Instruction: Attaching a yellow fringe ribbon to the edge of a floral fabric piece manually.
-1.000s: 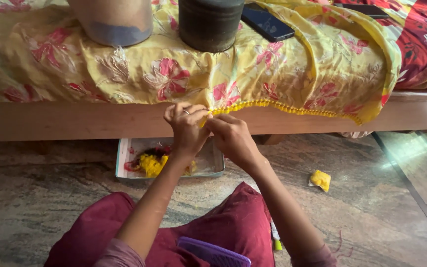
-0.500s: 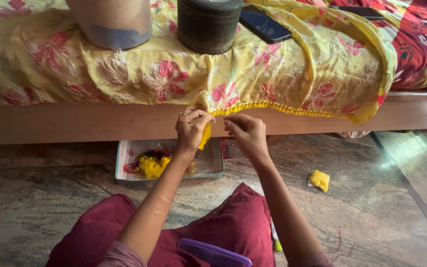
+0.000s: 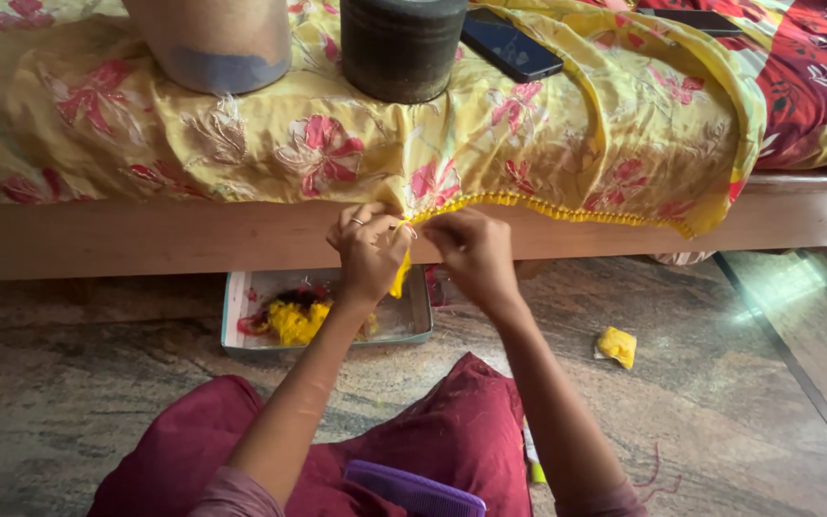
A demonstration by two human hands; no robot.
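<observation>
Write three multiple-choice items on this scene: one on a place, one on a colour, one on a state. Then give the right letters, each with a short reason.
1. Where does the shallow tray of yellow and red scraps lie?
A. On the floor below the wooden bed edge
B. On top of the bed
C. On the person's lap

2. What colour is the comb on the lap?
A. Green
B. Purple
C. White

3. What are the hands doing at the yellow floral cloth?
A. Resting flat on the floor
B. Both pinching its yellow fringed hem
C. Lifting the dark round tin

Answers:
1. A: the tray sits on the stone floor, partly under the wooden edge.
2. B: the comb shows purple against the maroon garment.
3. B: the left hand and right hand meet at the fringed hem, fingers closed on it.
</observation>
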